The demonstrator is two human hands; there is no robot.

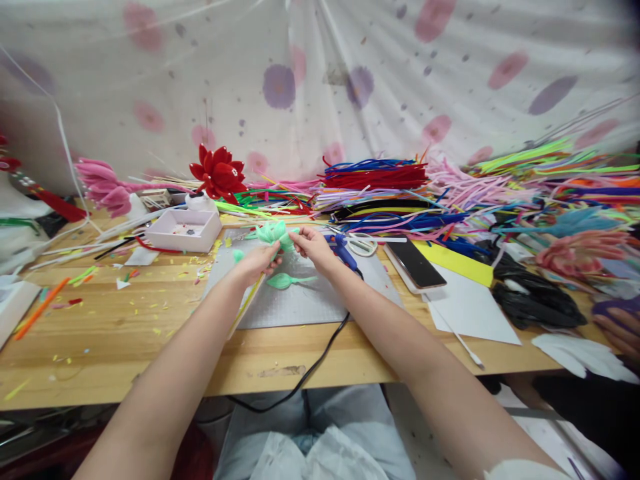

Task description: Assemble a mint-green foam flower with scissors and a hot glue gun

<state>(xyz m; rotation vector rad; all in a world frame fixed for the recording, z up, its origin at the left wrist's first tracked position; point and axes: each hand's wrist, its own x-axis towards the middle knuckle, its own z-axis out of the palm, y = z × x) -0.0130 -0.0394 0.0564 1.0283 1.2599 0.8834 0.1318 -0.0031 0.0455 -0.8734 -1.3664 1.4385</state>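
Green flower (pixel 271 231), one, held over the rear half of the grey mat (pixel 300 312); person's left hand (pixel 259 262), closed around its base; yellow stem (pixel 249 299), slanting toward the mat's front edge; right hand (pixel 313 249), fingertips pinching the flower's right side; green petal (pixel 281 281), loose on the mat; blue glue gun (pixel 344 253), toward its rear right corner; phone (pixel 416 263), beyond its right edge; white box (pixel 176 242), off its rear left corner.

the green flower (pixel 271 233) looks matt, the wooden table (pixel 115 320) smooth.
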